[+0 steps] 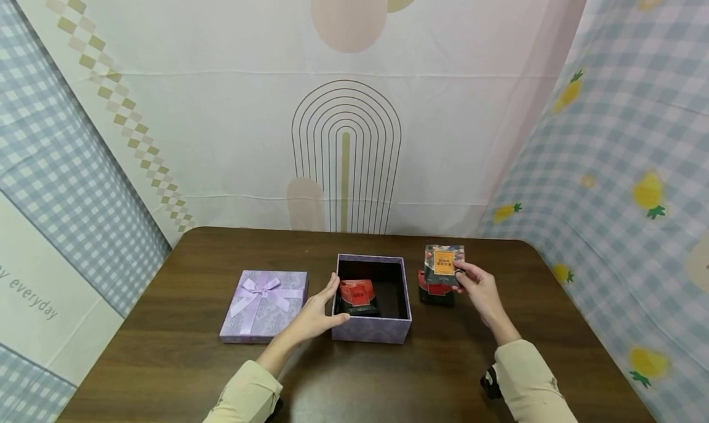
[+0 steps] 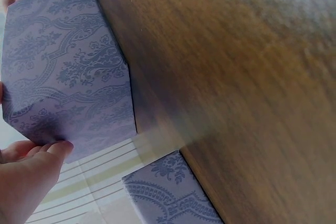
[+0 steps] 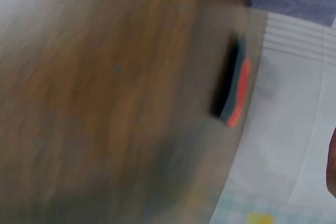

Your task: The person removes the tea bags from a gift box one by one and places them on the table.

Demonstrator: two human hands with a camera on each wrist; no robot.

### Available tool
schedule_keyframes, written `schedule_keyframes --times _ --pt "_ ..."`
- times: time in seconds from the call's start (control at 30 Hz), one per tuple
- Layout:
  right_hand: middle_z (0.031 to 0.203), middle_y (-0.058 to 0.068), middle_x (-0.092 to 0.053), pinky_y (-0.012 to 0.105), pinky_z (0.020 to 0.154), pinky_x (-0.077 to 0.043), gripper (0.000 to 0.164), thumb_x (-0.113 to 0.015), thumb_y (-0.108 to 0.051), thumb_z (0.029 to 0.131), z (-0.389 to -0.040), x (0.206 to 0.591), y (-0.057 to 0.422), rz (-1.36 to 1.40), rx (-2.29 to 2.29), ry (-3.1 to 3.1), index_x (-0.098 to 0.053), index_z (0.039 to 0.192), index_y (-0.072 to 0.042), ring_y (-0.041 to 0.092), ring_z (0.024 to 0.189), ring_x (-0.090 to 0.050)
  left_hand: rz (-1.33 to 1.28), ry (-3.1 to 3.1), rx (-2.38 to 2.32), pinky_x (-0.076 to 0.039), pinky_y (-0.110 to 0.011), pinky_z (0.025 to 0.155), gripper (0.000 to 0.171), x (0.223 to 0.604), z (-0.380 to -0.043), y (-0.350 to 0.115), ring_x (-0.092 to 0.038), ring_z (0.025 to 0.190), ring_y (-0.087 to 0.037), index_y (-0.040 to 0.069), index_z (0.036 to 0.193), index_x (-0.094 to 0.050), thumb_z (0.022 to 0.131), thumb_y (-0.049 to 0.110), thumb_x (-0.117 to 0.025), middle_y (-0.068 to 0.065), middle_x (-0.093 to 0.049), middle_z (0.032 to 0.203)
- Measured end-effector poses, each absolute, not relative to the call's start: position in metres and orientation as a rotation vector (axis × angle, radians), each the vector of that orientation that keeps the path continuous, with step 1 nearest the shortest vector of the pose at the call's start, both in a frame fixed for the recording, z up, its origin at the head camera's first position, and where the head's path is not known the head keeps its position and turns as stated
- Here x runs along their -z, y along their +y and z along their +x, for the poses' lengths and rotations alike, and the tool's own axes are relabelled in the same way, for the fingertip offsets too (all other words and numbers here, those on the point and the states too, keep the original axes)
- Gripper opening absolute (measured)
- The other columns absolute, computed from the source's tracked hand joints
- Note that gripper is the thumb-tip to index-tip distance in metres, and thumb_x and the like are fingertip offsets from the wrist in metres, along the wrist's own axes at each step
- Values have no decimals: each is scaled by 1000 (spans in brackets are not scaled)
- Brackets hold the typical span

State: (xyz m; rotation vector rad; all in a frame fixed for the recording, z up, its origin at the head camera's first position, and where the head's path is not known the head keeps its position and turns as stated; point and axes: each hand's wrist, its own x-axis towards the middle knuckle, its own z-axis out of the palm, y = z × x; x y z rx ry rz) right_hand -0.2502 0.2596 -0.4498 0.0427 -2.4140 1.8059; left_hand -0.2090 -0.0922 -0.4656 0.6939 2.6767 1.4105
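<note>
My left hand (image 1: 314,315) rests against the left side and front corner of a purple patterned gift box (image 1: 370,332), its fingers stretched along the wall. Inside the box, on the left, lies a red and black packet (image 1: 357,294). With thumb and fingers my right hand (image 1: 480,290) pinches the right edge of a dark packet with an orange label (image 1: 444,263). It overlaps a second red and black packet (image 1: 436,295) on the table, right of the box. That lower packet shows blurred in the right wrist view, where only a sliver of the hand appears.
The box's lid (image 1: 264,309), purple with a ribbon bow, lies left of the box. Everything stands on a brown wooden table (image 1: 166,349). Patterned cloth curtains (image 1: 238,133) hang behind the table and along both sides.
</note>
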Motion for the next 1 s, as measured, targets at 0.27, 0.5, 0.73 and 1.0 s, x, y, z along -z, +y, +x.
schedule_keyframes --times 0.27,0.5,0.73,1.0 --pt "104 23 -61 25 57 -53 33 -50 -3 91 -247 461 285 45 -1714 -2459 -50 121 12 3 60 -60 685 2674 -1430 -26 -48 105 80 465 -209 -92 -29 130 -36 -7 140 -24 78 21 -67 -20 -15 148" --pt "103 29 -60 25 56 -53 33 -49 -2 92 -245 475 315 31 -1579 -2560 -50 121 14 2 59 -61 689 2679 -1429 -26 -49 105 80 466 -211 -93 -28 130 -37 -7 140 -25 78 22 -67 -23 -17 147" --pt "115 34 -52 27 59 -54 37 -47 -6 93 -245 481 337 -28 -1523 -2659 -46 124 15 1 63 -61 693 2686 -1426 -26 -49 105 80 466 -212 -93 -28 130 -37 -8 139 -25 78 21 -67 -21 -16 147" --pt "119 37 -48 25 60 -52 36 -45 -2 93 -251 490 353 -21 -1407 -2852 -44 124 16 9 67 -63 707 2679 -1404 -27 -50 104 80 467 -212 -93 -29 130 -38 -8 139 -25 78 22 -68 -23 -17 147"
